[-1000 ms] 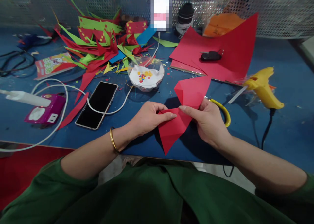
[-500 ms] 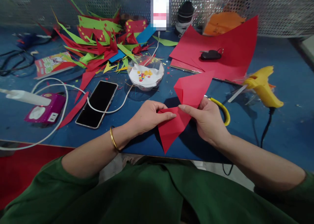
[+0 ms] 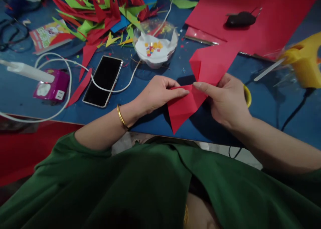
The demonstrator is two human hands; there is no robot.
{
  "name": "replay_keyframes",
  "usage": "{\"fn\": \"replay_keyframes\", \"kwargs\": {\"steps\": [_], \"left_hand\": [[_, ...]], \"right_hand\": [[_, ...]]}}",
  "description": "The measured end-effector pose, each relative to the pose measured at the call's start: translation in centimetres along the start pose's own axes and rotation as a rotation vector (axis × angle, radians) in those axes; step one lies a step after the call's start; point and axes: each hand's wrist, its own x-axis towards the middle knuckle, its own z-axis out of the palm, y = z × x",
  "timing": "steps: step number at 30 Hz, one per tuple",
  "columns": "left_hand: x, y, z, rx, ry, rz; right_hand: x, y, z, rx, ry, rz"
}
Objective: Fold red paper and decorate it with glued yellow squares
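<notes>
I have my left hand (image 3: 156, 93) pinching the near-left part of a folded red paper (image 3: 192, 102), thumb laid flat on top and pointing right, forefinger bent round the far side. My right hand (image 3: 228, 100) pinches it at the right edge, thumb stretched left across the sheet, the other fingers mostly hidden behind it. The thumb tips sit near each other, just apart; both forearms slant inward from the near corners, a gold bangle (image 3: 122, 117) on my left wrist. The paper is over the near middle of the blue table (image 3: 265, 117). Just beside my right hand a yellow ring (image 3: 247, 95) shows, partly covered. Farther out, I see a phone (image 3: 103, 81) left, a clear bowl (image 3: 156, 64) far, and a yellow glue gun (image 3: 304, 63) far right.
</notes>
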Motion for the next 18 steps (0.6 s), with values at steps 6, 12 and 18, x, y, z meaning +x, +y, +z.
{"fn": "replay_keyframes", "kwargs": {"steps": [6,12,18], "left_hand": [[-0.09,0.38,0.29,0.032,0.034,-0.034],[-0.1,0.32,0.32,-0.013,0.026,-0.001],[0.11,-0.13,0.2,0.004,0.03,0.036]], "right_hand": [[0.11,0.18,-0.04,-0.055,0.02,-0.056],[0.11,0.3,-0.26,-0.079,-0.01,-0.07],[0.24,0.59,-0.4,-0.101,-0.029,-0.098]]}}
